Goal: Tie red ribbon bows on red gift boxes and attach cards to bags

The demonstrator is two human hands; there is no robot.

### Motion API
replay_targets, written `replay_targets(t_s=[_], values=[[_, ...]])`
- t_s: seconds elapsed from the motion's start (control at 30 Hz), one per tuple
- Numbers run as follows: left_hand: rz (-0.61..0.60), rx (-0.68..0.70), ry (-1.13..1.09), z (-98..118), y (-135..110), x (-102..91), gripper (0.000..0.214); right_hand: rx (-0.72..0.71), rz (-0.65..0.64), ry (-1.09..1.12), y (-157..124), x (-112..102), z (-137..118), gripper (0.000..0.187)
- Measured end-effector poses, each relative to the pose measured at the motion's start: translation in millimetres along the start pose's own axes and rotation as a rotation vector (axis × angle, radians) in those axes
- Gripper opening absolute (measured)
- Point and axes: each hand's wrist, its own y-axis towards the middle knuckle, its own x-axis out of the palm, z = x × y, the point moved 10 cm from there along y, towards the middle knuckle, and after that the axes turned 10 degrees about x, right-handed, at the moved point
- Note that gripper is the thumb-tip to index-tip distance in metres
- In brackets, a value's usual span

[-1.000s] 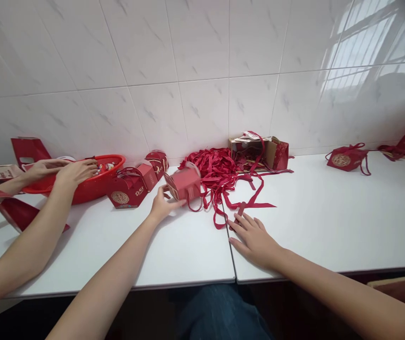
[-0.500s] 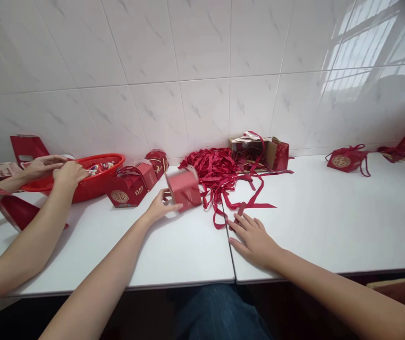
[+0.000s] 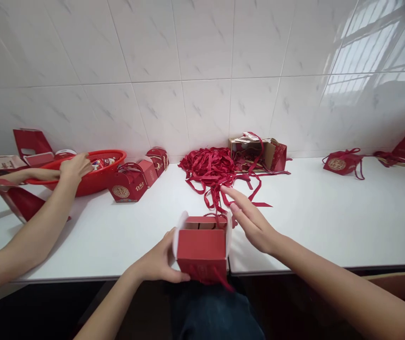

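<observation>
My left hand (image 3: 160,259) grips a red gift box (image 3: 201,245) by its left side at the table's front edge. The box's top is open, with pale inner flaps sticking up at both sides and a red cord hanging from its front. To the right of the box, my right hand (image 3: 254,219) is raised with its fingers stretched out, holding nothing. Just beyond its fingertips lie loose strands from a heap of red ribbons (image 3: 207,165). What is inside the box is hidden.
A cardboard box (image 3: 269,153) holding ribbons lies behind the heap. Finished-looking red boxes (image 3: 128,186) stand at left, another red box (image 3: 342,163) at right. A co-worker's hands (image 3: 73,167) are over a red plastic basket (image 3: 103,174) with small wrapped items.
My left hand has brought the gift box from beside the ribbons to the front edge, turning it. My right hand has lifted off the flat strip on the table and moved up toward the box.
</observation>
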Motion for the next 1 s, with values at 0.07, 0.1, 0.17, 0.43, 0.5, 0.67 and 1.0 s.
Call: replay_targets(t_s=[0.07,0.1,0.17,0.43,0.5,0.67,1.0], values=[[-0.142,0.02,-0.062,6.7,-0.5,11.7,0.086,-0.137,-0.171,0.022,-2.0,8.6,-34.3,0.045],[-0.187,0.025,-0.083,8.9,-0.1,14.3,0.083,-0.176,-0.259,0.043,-4.3,13.8,-44.8,0.043],[-0.221,0.031,-0.13,11.1,1.4,14.9,0.078,-0.197,-0.369,0.092,-8.0,20.4,-52.6,0.042],[-0.236,0.056,-0.205,13.5,-0.4,11.7,0.066,0.118,-0.153,0.426,2.3,13.5,-9.5,0.027],[-0.298,0.036,-0.228,11.5,-4.2,14.8,0.052,0.214,-0.047,0.58,7.5,9.2,8.4,0.03],[-0.403,0.089,-0.262,14.8,-9.2,20.0,0.034,0.325,0.08,0.322,11.2,9.6,59.8,0.041],[-0.33,0.119,-0.268,15.0,-7.4,17.4,0.061,-0.007,-0.115,-0.477,2.4,51.2,58.0,0.023]])
